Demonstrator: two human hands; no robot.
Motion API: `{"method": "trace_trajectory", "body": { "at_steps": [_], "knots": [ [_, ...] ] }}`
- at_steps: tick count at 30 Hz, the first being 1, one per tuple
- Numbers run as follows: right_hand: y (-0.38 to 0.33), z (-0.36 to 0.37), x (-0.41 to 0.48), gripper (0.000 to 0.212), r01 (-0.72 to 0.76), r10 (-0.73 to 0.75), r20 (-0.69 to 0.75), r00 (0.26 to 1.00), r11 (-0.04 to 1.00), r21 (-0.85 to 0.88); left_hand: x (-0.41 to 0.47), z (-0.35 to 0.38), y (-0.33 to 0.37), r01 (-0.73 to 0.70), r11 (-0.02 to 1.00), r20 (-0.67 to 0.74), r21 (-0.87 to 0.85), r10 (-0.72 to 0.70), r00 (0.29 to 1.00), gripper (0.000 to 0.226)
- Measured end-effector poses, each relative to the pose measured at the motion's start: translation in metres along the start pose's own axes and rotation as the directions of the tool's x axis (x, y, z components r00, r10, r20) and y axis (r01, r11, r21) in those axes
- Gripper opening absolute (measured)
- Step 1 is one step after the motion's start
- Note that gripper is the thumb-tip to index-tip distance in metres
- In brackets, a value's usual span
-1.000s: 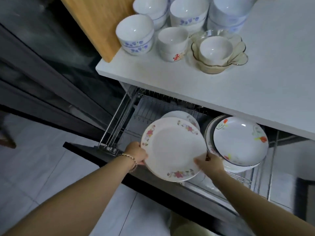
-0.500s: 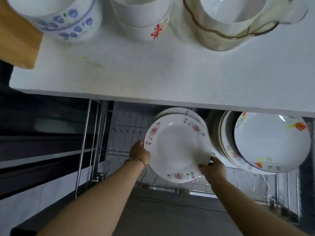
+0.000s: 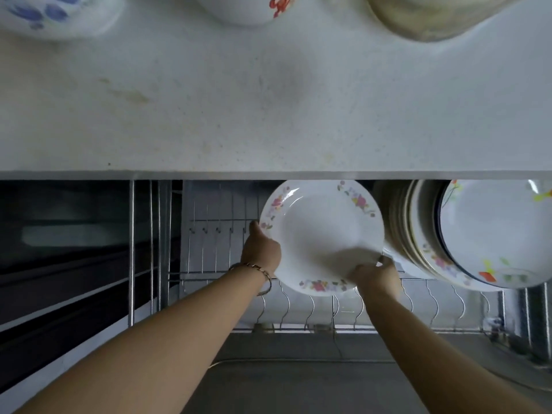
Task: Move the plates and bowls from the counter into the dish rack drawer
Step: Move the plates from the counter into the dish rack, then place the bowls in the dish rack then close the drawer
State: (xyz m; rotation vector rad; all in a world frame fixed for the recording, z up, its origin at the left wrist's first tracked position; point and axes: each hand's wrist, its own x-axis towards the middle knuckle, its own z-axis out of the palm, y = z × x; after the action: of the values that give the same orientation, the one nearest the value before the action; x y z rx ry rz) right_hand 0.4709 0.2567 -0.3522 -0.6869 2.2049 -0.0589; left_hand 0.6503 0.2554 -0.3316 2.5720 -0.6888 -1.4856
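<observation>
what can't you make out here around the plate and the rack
Head view only.
1. The blue-flowered bowl, red-marked bowl and glass bowl: cut off by the top edge, blurred.
2. Whether the floral plate sits in a rack slot: its own lower rim hides the wires.
3. Fingers of the left hand and right hand behind the floral plate.
4. Count of the stacked plates: the front plate covers them.

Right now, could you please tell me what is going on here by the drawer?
A person holds a plate upright by its rim, left hand on the left edge, right hand at the lower right, over the rack in the open drawer. Other plates already stand in the rack to its right. Bowls sit on the counter above. Whether the plate is seated in a slot, I cannot tell.
</observation>
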Motion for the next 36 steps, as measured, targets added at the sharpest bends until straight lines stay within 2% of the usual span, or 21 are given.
{"method": "trace_trajectory", "body": {
  "at_steps": [3, 7, 11, 13, 15, 18, 20, 22, 24, 27, 30, 32, 34, 36],
  "knots": [
    [-0.003, 0.003, 0.000, 0.041, 0.013, -0.013, -0.004, 1.000, 1.000, -0.013, -0.006, 0.004, -0.005, -0.002, 0.997, 0.058, -0.077, 0.007, 0.998, 0.057],
    [-0.004, -0.003, 0.003, 0.042, 0.044, -0.043, 0.014, 0.999, 0.997, -0.055, -0.011, 0.007, -0.013, 0.004, 0.997, 0.097, -0.071, 0.002, 0.995, 0.064],
    [-0.012, -0.024, -0.009, 0.040, 0.085, -0.044, 0.169, 0.985, 0.966, -0.243, -0.026, -0.008, -0.009, 0.039, 0.997, 0.120, 0.063, -0.046, 0.992, 0.056],
    [-0.022, -0.042, -0.025, 0.043, 0.176, -0.091, 0.253, 0.963, 0.925, -0.338, -0.041, -0.021, -0.002, -0.031, 0.992, 0.092, 0.125, 0.019, 0.996, 0.047],
    [-0.037, -0.066, -0.046, 0.043, 0.288, -0.159, 0.356, 0.921, 0.892, -0.348, -0.064, -0.037, 0.012, -0.143, 0.985, 0.087, 0.101, 0.134, 0.987, 0.038],
    [-0.078, -0.113, -0.081, 0.026, 0.386, -0.296, 0.471, 0.831, 0.916, -0.105, -0.103, -0.065, 0.049, -0.279, 0.956, 0.081, -0.089, 0.286, 0.955, 0.020],
    [-0.116, -0.150, -0.100, 0.024, 0.406, -0.411, 0.420, 0.809, 0.908, 0.104, -0.124, -0.086, 0.081, -0.397, 0.907, 0.083, -0.143, 0.410, 0.908, 0.017],
    [-0.160, -0.182, -0.108, 0.027, 0.301, -0.425, 0.377, 0.823, 0.889, 0.345, -0.137, -0.107, 0.112, -0.438, 0.870, 0.069, -0.225, 0.463, 0.884, 0.022],
    [-0.202, -0.202, -0.109, 0.027, 0.107, -0.358, 0.417, 0.836, 0.850, 0.516, -0.145, -0.125, 0.135, -0.437, 0.850, 0.021, -0.294, 0.462, 0.887, 0.025],
    [-0.242, -0.204, -0.110, 0.022, -0.066, -0.326, 0.474, 0.818, 0.766, 0.640, -0.155, -0.144, 0.147, -0.427, 0.852, -0.054, -0.303, 0.433, 0.900, 0.021],
    [-0.250, -0.190, -0.107, 0.041, -0.118, -0.373, 0.464, 0.803, 0.663, 0.739, -0.163, -0.155, 0.138, -0.390, 0.879, -0.071, -0.276, 0.386, 0.920, 0.021],
    [-0.245, -0.186, -0.106, 0.045, -0.118, -0.390, 0.425, 0.817, 0.609, 0.784, -0.167, -0.159, 0.129, -0.361, 0.892, -0.077, -0.270, 0.354, 0.932, 0.025],
    [-0.229, -0.189, -0.108, 0.041, -0.096, -0.365, 0.396, 0.843, 0.621, 0.778, -0.173, -0.160, 0.122, -0.323, 0.887, -0.066, -0.331, 0.320, 0.945, 0.027],
    [-0.202, -0.197, -0.114, 0.036, -0.053, -0.357, 0.384, 0.852, 0.670, 0.740, -0.183, -0.161, 0.120, -0.247, 0.835, 0.004, -0.492, 0.286, 0.958, 0.032]
  ]
}}
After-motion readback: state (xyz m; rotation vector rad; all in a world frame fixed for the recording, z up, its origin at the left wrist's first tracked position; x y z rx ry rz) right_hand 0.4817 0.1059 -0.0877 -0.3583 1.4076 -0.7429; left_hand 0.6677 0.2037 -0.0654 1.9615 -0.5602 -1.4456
